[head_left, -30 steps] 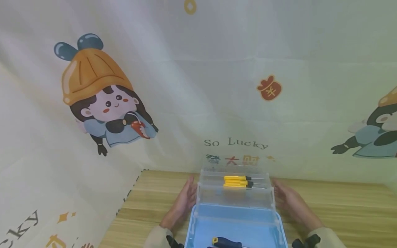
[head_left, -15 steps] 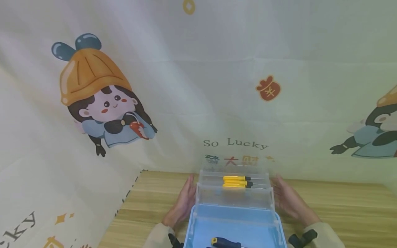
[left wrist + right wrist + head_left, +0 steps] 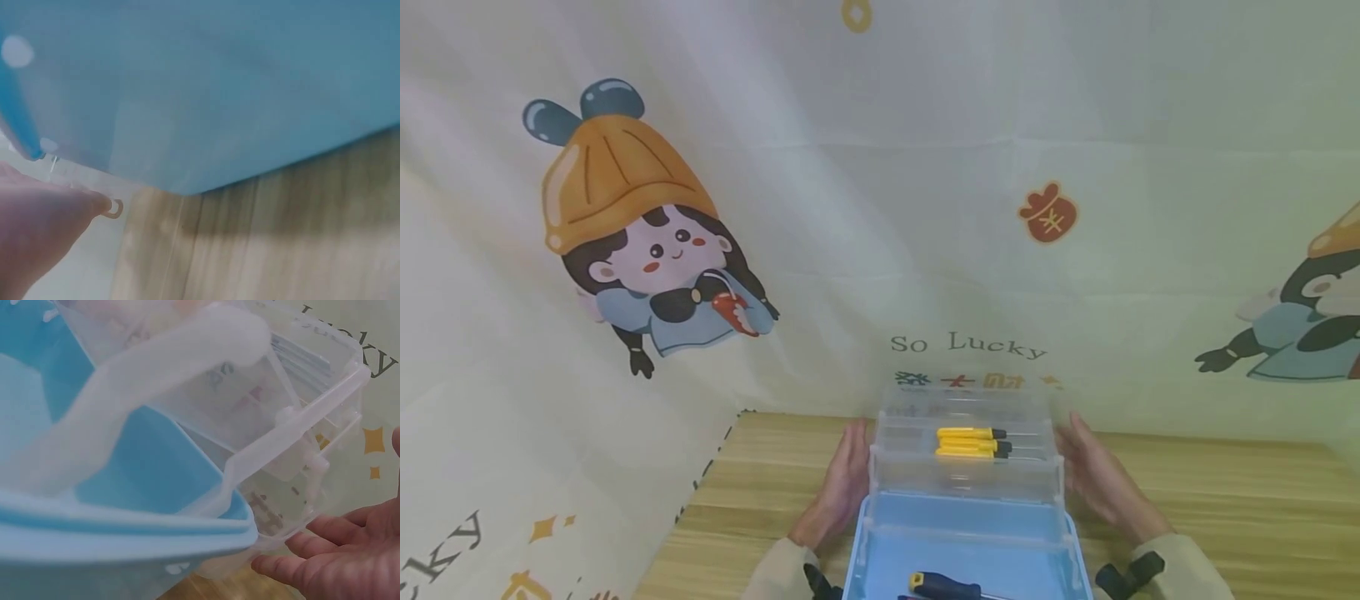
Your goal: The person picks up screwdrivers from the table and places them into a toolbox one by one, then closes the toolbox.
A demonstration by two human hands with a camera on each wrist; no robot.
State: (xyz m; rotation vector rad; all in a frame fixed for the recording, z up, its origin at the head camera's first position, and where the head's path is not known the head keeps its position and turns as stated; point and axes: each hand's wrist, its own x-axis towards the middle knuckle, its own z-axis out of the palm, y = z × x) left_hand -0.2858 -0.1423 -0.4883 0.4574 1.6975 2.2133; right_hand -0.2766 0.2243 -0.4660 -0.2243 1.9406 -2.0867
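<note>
A light-blue toolbox (image 3: 887, 554) with stepped clear plastic trays (image 3: 902, 479) stands unfolded before me. Several yellow-handled screwdrivers (image 3: 966, 443) lie in an upper tray. In the blue base is a screwdriver with a black and yellow handle (image 3: 946, 586), cut off by the frame's lower edge. My left hand (image 3: 847, 475) is at the left side of the trays, fingers extended; its wrist view shows the box's blue wall (image 3: 219, 94) close up. On the other side is my right hand (image 3: 1097, 475). In the right wrist view its loosely extended fingers (image 3: 281, 569) are right at the clear plastic's lower edge.
The box stands on a wood-grain tabletop (image 3: 1240, 517). A pale printed cloth (image 3: 850, 208) hangs behind the table and along its left. White plastic link arms (image 3: 287, 437) join the trays to the blue base.
The upper edge of the clear trays has risen slightly and the trays have shifted a little left. Both hands have moved slightly up and left alongside them.
</note>
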